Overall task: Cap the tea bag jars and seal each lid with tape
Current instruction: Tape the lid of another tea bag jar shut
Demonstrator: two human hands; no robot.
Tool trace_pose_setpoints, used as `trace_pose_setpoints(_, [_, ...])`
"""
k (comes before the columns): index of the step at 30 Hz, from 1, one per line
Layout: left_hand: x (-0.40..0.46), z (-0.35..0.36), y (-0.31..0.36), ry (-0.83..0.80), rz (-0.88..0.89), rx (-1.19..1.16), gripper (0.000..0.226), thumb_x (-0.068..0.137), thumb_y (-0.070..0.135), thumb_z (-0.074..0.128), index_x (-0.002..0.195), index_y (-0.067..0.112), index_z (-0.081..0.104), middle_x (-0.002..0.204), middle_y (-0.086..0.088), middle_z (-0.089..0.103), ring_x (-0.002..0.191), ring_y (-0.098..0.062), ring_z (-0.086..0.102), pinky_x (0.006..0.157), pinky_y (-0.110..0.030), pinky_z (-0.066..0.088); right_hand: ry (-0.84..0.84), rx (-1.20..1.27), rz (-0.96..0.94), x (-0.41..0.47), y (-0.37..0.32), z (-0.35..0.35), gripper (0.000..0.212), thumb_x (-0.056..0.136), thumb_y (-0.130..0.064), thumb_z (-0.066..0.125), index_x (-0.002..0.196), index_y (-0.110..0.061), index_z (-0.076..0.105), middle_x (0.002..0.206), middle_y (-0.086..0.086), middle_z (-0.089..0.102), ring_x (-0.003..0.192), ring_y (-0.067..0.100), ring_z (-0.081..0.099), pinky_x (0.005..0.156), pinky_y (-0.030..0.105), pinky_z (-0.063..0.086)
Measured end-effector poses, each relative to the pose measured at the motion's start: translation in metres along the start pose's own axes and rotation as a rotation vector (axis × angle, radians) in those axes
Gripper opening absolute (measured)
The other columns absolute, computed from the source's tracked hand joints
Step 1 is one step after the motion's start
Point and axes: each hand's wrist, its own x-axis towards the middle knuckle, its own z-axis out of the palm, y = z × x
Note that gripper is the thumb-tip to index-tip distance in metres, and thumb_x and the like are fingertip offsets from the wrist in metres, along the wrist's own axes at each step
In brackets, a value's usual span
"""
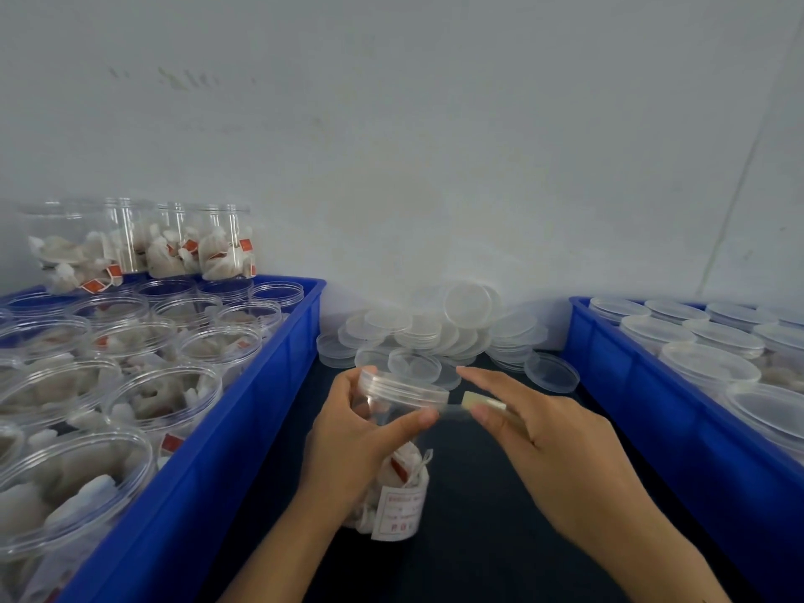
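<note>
A clear jar of tea bags (393,485) with a white label stands on the dark table in the middle. It wears a clear lid (402,387). My left hand (356,441) grips the jar just below the lid, thumb pressing a strip of clear tape (452,412) against the rim. My right hand (548,446) holds a small pale tape roll (478,401) between thumb and fingers, just right of the lid, with the tape stretched between roll and jar.
A blue crate (243,411) on the left holds several uncapped jars of tea bags, with more stacked behind. A blue crate (652,398) on the right holds several capped jars. A heap of loose clear lids (439,332) lies against the wall.
</note>
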Motion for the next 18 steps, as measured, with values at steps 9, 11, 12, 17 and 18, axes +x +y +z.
trace_pose_setpoints(9, [0.002,0.001,-0.004,-0.010,0.017,0.023,0.096,0.033,0.069,0.083,0.117,0.035,0.050,0.111,0.014,0.068,0.104,-0.005,0.065,0.092,-0.038,0.055,0.113,-0.109,-0.176,-0.005,-0.022,-0.023,0.029,0.091,-0.045,0.038,0.102,-0.042,0.064,0.054,-0.019,0.047,0.047,-0.001,0.044,0.044,0.020,0.043])
trace_pose_setpoints(11, [0.001,0.003,-0.004,0.007,0.023,0.039,0.096,0.035,0.071,0.082,0.118,0.035,0.050,0.111,0.015,0.067,0.104,-0.005,0.064,0.091,-0.037,0.056,0.168,-0.108,-0.214,-0.007,-0.027,-0.027,0.024,0.089,-0.038,0.047,0.095,-0.037,0.070,0.053,-0.022,0.048,0.044,-0.005,0.041,0.038,0.017,0.040])
trace_pose_setpoints(12, [0.000,0.004,-0.004,0.018,0.024,0.057,0.097,0.035,0.073,0.080,0.119,0.035,0.049,0.112,0.015,0.066,0.105,-0.004,0.064,0.090,-0.036,0.055,0.188,-0.108,-0.240,-0.008,-0.028,-0.028,0.023,0.089,-0.037,0.049,0.094,-0.035,0.071,0.057,-0.022,0.056,0.045,-0.003,0.046,0.037,0.019,0.044])
trace_pose_setpoints(17, [0.000,0.004,-0.004,0.063,0.034,0.092,0.091,0.035,0.075,0.078,0.113,0.040,0.049,0.106,0.020,0.064,0.100,0.001,0.061,0.082,-0.026,0.053,0.200,-0.122,-0.270,-0.008,-0.028,-0.026,0.020,0.093,-0.041,0.049,0.093,-0.038,0.069,0.058,-0.023,0.056,0.044,-0.003,0.047,0.037,0.021,0.045])
trace_pose_setpoints(18, [0.000,0.003,-0.005,0.063,0.028,0.072,0.092,0.034,0.074,0.079,0.114,0.038,0.050,0.107,0.019,0.064,0.100,0.001,0.062,0.084,-0.027,0.053,0.156,-0.142,-0.226,-0.007,-0.027,-0.026,0.022,0.093,-0.045,0.046,0.095,-0.041,0.067,0.056,-0.023,0.052,0.046,-0.004,0.046,0.040,0.019,0.044])
